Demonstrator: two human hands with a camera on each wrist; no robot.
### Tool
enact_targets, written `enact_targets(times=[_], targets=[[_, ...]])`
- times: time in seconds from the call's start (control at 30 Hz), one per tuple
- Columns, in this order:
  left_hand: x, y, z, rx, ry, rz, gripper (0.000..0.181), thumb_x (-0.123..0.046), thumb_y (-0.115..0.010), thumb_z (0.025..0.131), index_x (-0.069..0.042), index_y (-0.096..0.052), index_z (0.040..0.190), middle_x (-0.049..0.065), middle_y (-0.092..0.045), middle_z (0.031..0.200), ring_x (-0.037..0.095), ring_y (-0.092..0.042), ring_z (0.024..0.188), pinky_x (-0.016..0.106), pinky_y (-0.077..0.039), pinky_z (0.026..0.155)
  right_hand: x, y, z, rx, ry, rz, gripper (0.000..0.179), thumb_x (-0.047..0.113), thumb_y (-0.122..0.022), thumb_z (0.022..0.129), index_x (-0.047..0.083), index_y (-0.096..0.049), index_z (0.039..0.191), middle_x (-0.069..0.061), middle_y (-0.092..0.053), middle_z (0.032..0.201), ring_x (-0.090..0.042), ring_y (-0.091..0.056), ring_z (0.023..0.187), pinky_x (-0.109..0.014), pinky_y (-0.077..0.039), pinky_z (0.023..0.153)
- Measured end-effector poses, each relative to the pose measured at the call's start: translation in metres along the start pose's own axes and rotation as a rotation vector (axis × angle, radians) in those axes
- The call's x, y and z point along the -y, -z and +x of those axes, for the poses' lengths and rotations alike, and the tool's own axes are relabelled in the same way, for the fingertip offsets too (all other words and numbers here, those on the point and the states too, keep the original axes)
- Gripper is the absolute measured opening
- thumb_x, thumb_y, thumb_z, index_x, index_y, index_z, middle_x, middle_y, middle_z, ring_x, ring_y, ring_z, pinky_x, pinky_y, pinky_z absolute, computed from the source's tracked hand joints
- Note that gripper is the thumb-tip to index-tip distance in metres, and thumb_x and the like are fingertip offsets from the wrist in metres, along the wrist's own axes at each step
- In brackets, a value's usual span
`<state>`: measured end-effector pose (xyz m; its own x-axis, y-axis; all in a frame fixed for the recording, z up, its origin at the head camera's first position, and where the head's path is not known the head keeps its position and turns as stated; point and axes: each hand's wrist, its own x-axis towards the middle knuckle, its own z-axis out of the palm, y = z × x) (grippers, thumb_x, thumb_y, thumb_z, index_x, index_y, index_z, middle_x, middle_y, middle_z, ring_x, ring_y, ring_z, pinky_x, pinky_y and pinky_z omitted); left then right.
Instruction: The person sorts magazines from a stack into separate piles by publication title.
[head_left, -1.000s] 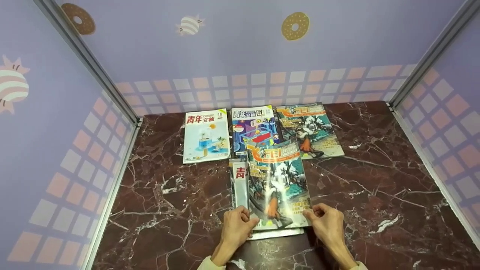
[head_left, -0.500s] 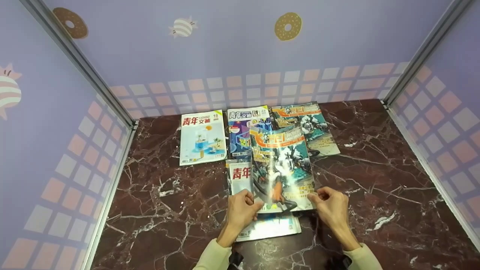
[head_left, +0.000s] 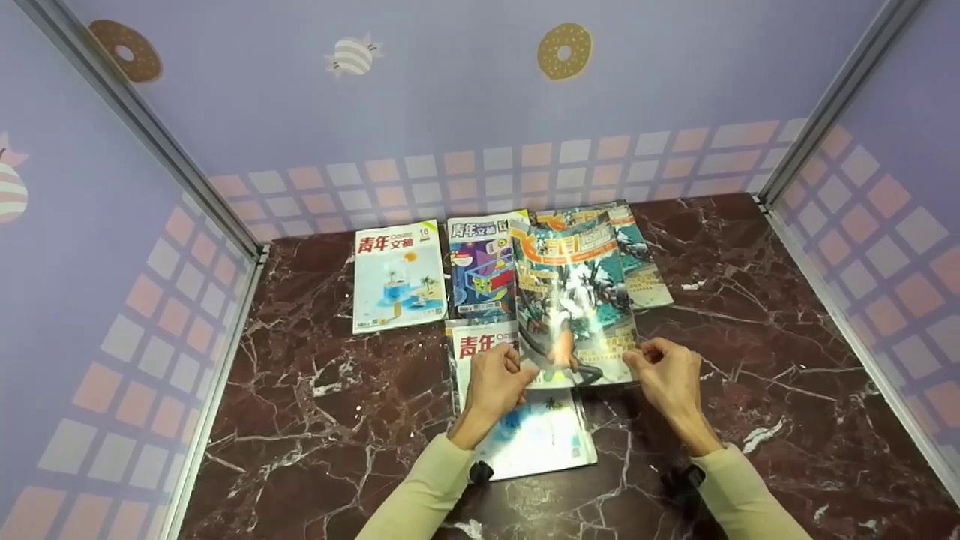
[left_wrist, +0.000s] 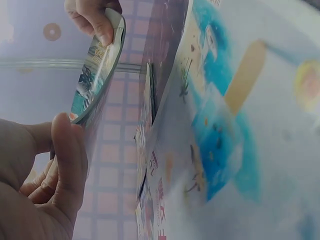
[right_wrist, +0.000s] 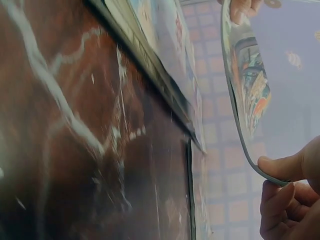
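Between my two hands a glossy magazine (head_left: pixel 574 315) with an orange title and a teal cover is held up off the table, its lower edge bowed. My left hand (head_left: pixel 496 381) pinches the lower left corner, and my right hand (head_left: pixel 670 375) pinches the lower right corner between thumb and fingers (right_wrist: pixel 277 200). Underneath lies a pale magazine (head_left: pixel 540 442) with a red title, on top of a stack; in the left wrist view its blue cover picture (left_wrist: pixel 220 145) is close. The held magazine partly hides this stack and the magazines behind it.
Along the back lie a white magazine (head_left: pixel 399 277) with a beach picture, a purple magazine (head_left: pixel 480 274) and another teal magazine (head_left: pixel 649 277). Dark red marbled table (head_left: pixel 322 420) surrounds them. Lilac panels (head_left: pixel 465 97) close in the back and both sides.
Both hands have lifted the teal magazine forward and up from the stack, toward the back row. More of the pale magazine beneath shows. The head view has shifted slightly.
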<state>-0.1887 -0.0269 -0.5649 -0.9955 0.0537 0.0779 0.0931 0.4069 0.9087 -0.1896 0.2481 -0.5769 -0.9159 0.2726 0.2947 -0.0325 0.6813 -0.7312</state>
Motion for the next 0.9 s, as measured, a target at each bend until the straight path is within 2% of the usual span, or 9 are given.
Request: enact_targets(times=[0.13, 0.37, 0.63, 0.73, 0.77, 0.9], targets=[[-0.004, -0.004, 0.015, 0.009, -0.007, 0.019, 0.029, -0.006, -0.084, 0.09, -0.01, -0.058, 0.077, 0.002, -0.062, 0.062, 0.005, -0.06, 0.038, 0.021, -0.051, 0.044, -0.004, 0.0, 0.013, -0.015, 0.011, -0.008, 0.014, 0.009, -0.091, 0.083, 0.0, -0.079, 0.081, -0.014, -0.075, 0.069, -0.014, -0.06, 0.057, -0.023, -0.045, 0.06], [-0.006, -0.013, 0.039, 0.026, 0.014, 0.027, 0.028, -0.008, -0.083, 0.09, -0.011, -0.059, 0.078, 0.004, -0.067, 0.063, 0.0, -0.055, 0.036, 0.023, -0.051, 0.041, -0.012, -0.004, 0.037, -0.015, 0.056, -0.007, 0.013, 0.008, -0.087, 0.085, 0.001, -0.078, 0.079, -0.015, -0.075, 0.068, -0.005, -0.053, 0.056, -0.023, -0.043, 0.059], [-0.005, -0.023, 0.067, 0.047, -0.002, 0.054, 0.025, -0.011, -0.083, 0.093, -0.009, -0.062, 0.079, 0.01, -0.07, 0.057, 0.005, -0.056, 0.036, 0.02, -0.044, 0.041, -0.022, -0.007, 0.059, -0.015, 0.096, -0.06, 0.012, 0.007, -0.084, 0.085, -0.001, -0.078, 0.078, -0.016, -0.075, 0.068, -0.032, -0.067, 0.06, -0.039, -0.05, 0.063], [-0.003, -0.028, 0.08, 0.042, -0.017, 0.067, 0.026, -0.011, -0.084, 0.092, -0.01, -0.062, 0.077, 0.007, -0.069, 0.054, 0.006, -0.057, 0.036, 0.022, -0.046, 0.042, -0.026, -0.008, 0.068, -0.007, 0.091, -0.055, 0.013, 0.007, -0.083, 0.084, -0.001, -0.076, 0.077, -0.016, -0.073, 0.067, -0.034, -0.065, 0.061, -0.04, -0.048, 0.064], [0.008, -0.034, 0.088, 0.035, -0.043, 0.08, 0.028, -0.015, -0.085, 0.092, -0.012, -0.062, 0.075, 0.004, -0.068, 0.052, 0.005, -0.057, 0.036, 0.021, -0.047, 0.042, -0.028, -0.008, 0.071, -0.007, 0.089, -0.056, 0.012, 0.007, -0.082, 0.084, 0.0, -0.076, 0.076, -0.016, -0.073, 0.067, -0.034, -0.065, 0.061, -0.04, -0.048, 0.063], [0.008, -0.042, 0.102, 0.043, -0.026, 0.103, 0.029, -0.015, -0.086, 0.09, -0.013, -0.063, 0.073, 0.002, -0.068, 0.051, 0.009, -0.062, 0.037, 0.026, -0.054, 0.046, -0.034, -0.01, 0.083, -0.007, 0.096, -0.074, 0.013, 0.007, -0.082, 0.084, -0.001, -0.076, 0.076, -0.016, -0.073, 0.067, -0.033, -0.065, 0.062, -0.039, -0.047, 0.063]])
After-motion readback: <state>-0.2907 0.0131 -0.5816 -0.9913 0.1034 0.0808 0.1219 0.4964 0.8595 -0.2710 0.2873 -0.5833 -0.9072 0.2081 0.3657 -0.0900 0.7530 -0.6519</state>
